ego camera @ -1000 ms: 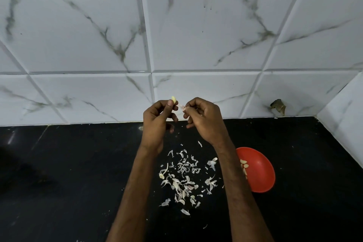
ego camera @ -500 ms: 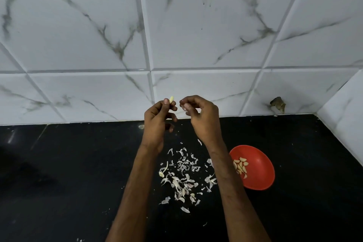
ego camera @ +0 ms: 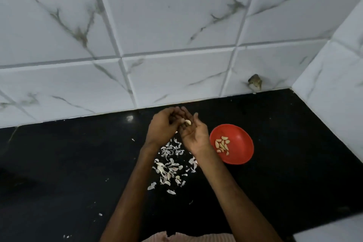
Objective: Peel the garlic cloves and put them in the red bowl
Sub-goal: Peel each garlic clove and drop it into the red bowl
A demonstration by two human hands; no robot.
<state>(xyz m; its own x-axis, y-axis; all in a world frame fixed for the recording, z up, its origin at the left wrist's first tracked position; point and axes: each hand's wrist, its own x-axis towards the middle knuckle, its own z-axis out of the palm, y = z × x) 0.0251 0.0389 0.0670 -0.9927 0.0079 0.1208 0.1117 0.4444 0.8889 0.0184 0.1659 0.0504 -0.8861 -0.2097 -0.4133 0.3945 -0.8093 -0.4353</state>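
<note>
A peeled pale garlic clove lies on the upturned fingers of my right hand, whose palm faces up with fingers fairly straight. My left hand is curled right beside it, fingertips pinching the clove's left end. Both hands hover above the black counter, just left of the red bowl. The bowl holds several peeled cloves. A scatter of white garlic skins lies on the counter under my wrists.
White marble-look tiles form the back wall and a side wall at the right. A small brownish lump sits at the wall base behind the bowl. Stray skin bits lie nearer me.
Both hands dropped from in front of the wall to just above the counter. My right hand turned palm up, and the clove moved from my left fingertips onto it.
</note>
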